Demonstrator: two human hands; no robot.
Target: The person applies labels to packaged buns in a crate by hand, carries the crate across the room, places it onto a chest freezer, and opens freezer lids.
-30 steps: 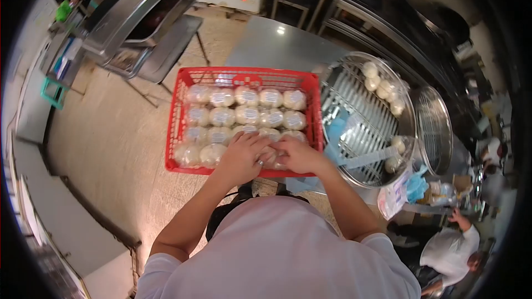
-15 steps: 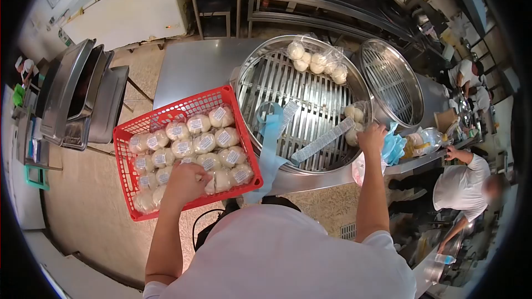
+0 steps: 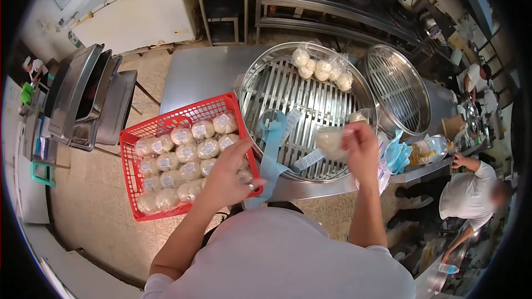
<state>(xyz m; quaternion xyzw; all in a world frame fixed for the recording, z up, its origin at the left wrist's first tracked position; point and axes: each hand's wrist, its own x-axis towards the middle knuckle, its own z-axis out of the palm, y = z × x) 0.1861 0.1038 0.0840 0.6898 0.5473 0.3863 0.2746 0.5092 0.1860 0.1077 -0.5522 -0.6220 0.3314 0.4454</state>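
The right hand [image 3: 361,145] is holding a clear bag of buns [image 3: 331,142] above the near right part of the big round steamer tray [image 3: 288,86], fingers closed on the bag's right end. The bag is blurred, but its long axis seems to be lying roughly left to right, with the free end pointing left toward the red basket [image 3: 183,115]. The left hand [image 3: 228,176] is hovering over the basket's near right corner with its fingers spread and curled; whether it is gripping anything is not clear. A ring is showing on one finger.

The basket is sitting just left of the steamer tray, tilted in the view, and is packed with labelled bags of buns [image 3: 188,152] in rows. A blue strip [image 3: 270,149] is hanging over the tray's near rim beside a long white label strip [image 3: 308,159]. More bagged buns [image 3: 321,69] are lying at the tray's far edge. A second round rack [image 3: 400,91] is sitting to the right, touching the tray. Blue gloves [image 3: 399,155] are lying near the table's edge. Another person in a white shirt [image 3: 468,196] is bending at the lower right.
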